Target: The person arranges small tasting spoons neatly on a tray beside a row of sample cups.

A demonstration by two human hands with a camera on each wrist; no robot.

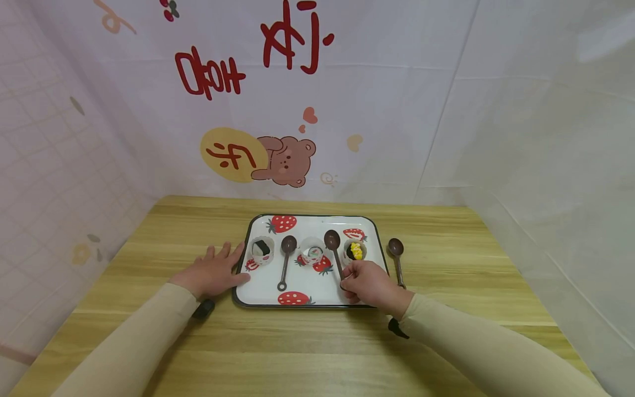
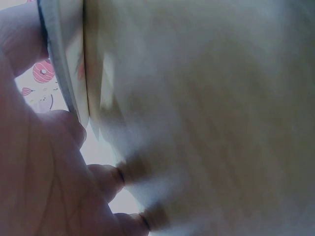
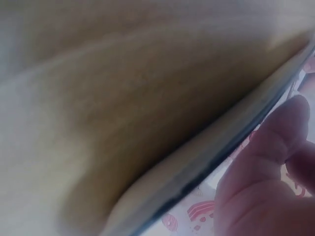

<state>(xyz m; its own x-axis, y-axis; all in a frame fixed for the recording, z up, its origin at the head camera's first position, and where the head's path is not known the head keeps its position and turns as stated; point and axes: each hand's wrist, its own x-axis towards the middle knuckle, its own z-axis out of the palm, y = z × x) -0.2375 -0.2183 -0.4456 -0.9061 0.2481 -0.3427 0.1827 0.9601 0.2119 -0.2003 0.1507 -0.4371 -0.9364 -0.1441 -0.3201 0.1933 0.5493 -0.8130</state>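
A white strawberry-print tray (image 1: pixel 317 286) with a dark rim lies on the table. My right hand (image 1: pixel 367 284) pinches the handle end of a brown spoon (image 1: pixel 332 239) over the tray's right half. At the left rim, my left hand (image 1: pixel 210 273) rests with fingers spread, its thumb over the edge. In the left wrist view that hand (image 2: pixel 44 162) lies against the tray's side. Another brown spoon (image 1: pixel 289 244) lies between a paper cup (image 1: pixel 263 259) holding a black-and-white piece and a middle cup (image 1: pixel 312 251). The right cup (image 1: pixel 355 242) holds something yellow and dark.
A third brown spoon (image 1: pixel 396 248) lies on the wooden table (image 1: pixel 307 353) just right of the tray. A printed cloth (image 1: pixel 377 88) with a bear and red characters hangs behind, and pale cloth stands along both sides.
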